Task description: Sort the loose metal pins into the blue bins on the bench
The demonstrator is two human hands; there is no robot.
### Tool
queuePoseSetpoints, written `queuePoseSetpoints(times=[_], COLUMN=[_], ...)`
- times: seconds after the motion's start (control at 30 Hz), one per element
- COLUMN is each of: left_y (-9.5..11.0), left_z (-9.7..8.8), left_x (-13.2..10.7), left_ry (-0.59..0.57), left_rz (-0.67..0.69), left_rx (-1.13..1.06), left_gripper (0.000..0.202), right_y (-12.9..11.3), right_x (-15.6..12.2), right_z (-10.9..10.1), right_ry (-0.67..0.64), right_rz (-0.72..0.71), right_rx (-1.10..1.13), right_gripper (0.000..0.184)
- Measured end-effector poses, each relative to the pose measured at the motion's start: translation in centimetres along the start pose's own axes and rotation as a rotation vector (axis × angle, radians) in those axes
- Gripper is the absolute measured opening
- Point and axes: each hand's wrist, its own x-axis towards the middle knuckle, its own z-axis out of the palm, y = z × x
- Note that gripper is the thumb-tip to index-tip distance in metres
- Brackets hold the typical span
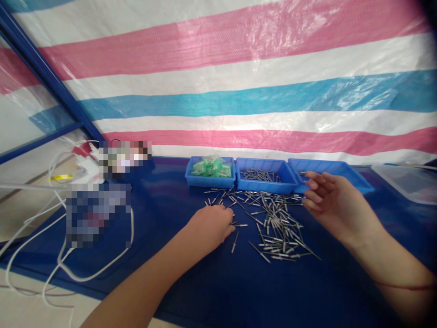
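A heap of small metal pins (276,221) lies scattered on the dark blue table (239,282). My left hand (213,225) rests knuckles-up at the heap's left edge, fingers curled down onto the pins; what they pinch is hidden. My right hand (327,196) hovers at the heap's right side, fingers loosely bent, and its fingertips pinch a small metal pin (302,173) at the rim of the right blue tray (327,171). The middle blue tray (262,178) holds more pins. The left blue tray (210,175) holds green plastic pieces (211,166).
A striped pink, white and blue plastic sheet (239,82) hangs behind the table. White cables (61,255) and blurred-out items lie at the left. A clear plastic container (409,182) sits at the far right. A blue metal frame (44,77) runs up the left.
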Motion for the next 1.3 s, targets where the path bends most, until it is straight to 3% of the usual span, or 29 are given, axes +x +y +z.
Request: queuePoseSetpoints(times=[0.27,0.43,0.57,0.77,1.03,1.3], left_y=[0.2,-0.1,0.4,1.1,1.3,1.2], left_z=[1.4,1.6,1.3,1.3,2.0,2.0], left_x=[1.0,1.5,1.7,1.7,2.0,2.2], left_ry=[0.119,0.238,0.317,0.42,0.576,0.49], left_rz=[0.105,0.098,0.127,0.078,0.015,0.004], left_rx=[0.117,-0.078,-0.411,-0.701,-1.044,-1.185], left_gripper=[0.017,0.018,0.02,0.019,0.017,0.021], right_y=[1.3,2.4,3.2,3.4,2.9,3.0], right_x=[-2.2,-3.7,-4.6,-5.0,-5.6,-5.8], right_z=[2.9,4.3,5.0,5.1,5.8,5.8], right_ry=[-0.036,-0.229,-0.323,-0.304,-0.454,-0.467], right_rz=[0.063,-0.163,-0.336,-0.396,-0.275,-0.205], right_rx=[-0.103,-0.584,-0.76,-0.757,-0.764,-0.669], right_gripper=[0.018,0.023,0.024,0.024,0.032,0.031])
